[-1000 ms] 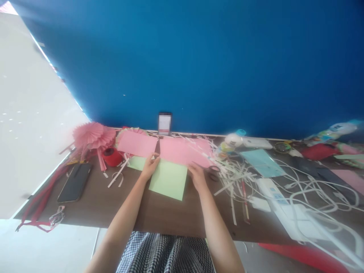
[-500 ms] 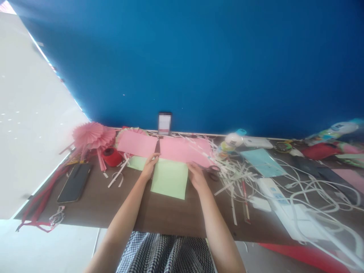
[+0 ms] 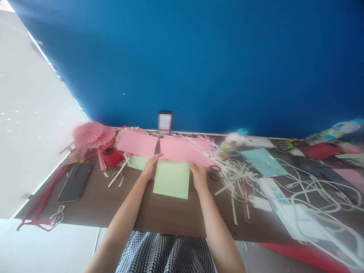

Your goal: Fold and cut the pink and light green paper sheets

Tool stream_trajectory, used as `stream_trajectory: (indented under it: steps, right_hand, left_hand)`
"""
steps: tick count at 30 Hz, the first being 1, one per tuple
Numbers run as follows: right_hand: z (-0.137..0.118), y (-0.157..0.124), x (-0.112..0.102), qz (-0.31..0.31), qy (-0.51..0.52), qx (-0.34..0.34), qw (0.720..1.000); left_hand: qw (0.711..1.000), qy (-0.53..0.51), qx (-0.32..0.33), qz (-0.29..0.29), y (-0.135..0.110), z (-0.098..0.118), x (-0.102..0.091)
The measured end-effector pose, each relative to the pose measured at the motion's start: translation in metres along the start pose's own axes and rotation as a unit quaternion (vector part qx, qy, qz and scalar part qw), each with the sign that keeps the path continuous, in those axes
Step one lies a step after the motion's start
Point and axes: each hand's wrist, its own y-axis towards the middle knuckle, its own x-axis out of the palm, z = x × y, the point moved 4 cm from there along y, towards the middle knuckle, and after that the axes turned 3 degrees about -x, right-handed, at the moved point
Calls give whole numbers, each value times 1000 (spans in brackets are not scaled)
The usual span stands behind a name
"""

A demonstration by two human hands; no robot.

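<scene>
A light green sheet of paper [image 3: 171,179] lies in front of me, near the middle of the brown table. My left hand [image 3: 149,167] is at its upper left corner, fingers closed about that edge. At the upper right corner my right hand [image 3: 198,175] pinches the sheet, its fingertips partly hidden. Behind the green sheet lie two pink sheets of paper, a left one [image 3: 138,143] and a right one [image 3: 182,148]. Another green piece of paper [image 3: 137,162] shows left of my left hand. Scissors [image 3: 214,172] lie just right of my right hand.
A pink folded-paper rosette [image 3: 93,135], a red roll [image 3: 112,156] and a dark phone [image 3: 75,182] are at left. Paper strips [image 3: 236,172], a glue bottle [image 3: 233,139], a light blue packet [image 3: 263,162] and a power strip [image 3: 274,191] with tangled white cables crowd the right.
The green sheet has shifted slightly right and sits straighter. My left fingers have moved a little along its upper left corner, and my right hand has moved slightly right with the paper.
</scene>
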Motion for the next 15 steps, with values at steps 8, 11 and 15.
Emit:
stream_trajectory:
  steps: [8, 11, 15]
  right_hand:
    - [4, 0, -3, 19, -15, -4, 1000]
    - [8, -1, -3, 17, 22, 21, 999]
    - [8, -1, -1, -2, 41, 26, 999]
  left_hand:
    - [999, -15, -28, -2, 2, -10, -3]
    - [999, -6, -33, 18, 3, -12, -6]
    - [1000, -16, -20, 5, 2, -7, -2]
